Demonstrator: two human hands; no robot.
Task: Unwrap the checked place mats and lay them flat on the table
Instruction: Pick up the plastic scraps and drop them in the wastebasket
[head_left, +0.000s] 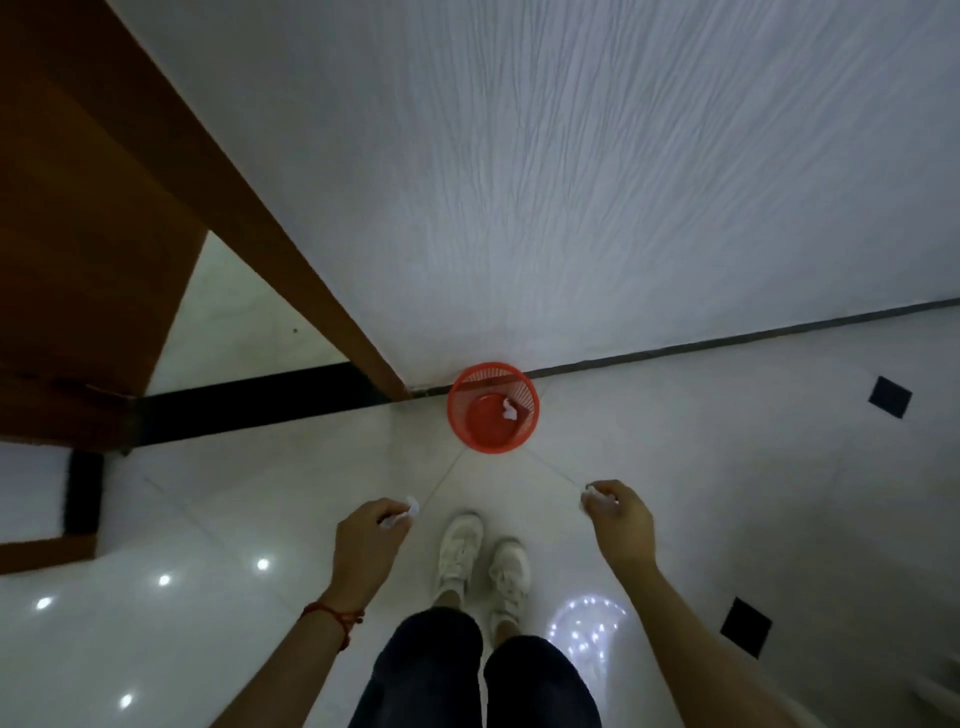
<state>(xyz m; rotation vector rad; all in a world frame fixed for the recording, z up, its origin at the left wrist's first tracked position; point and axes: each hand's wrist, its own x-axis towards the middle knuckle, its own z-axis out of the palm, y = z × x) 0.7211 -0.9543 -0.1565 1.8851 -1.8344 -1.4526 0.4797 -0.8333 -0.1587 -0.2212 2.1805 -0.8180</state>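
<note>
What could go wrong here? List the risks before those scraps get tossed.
1. The bin stands ahead of the shoes, apart from both hands; a toss of light scraps from here may land on the floor.
2. The left hand pinches a white scrap, the right hand another; both peek out and may slip.
3. The bin's mesh wall could let small bits through.
</note>
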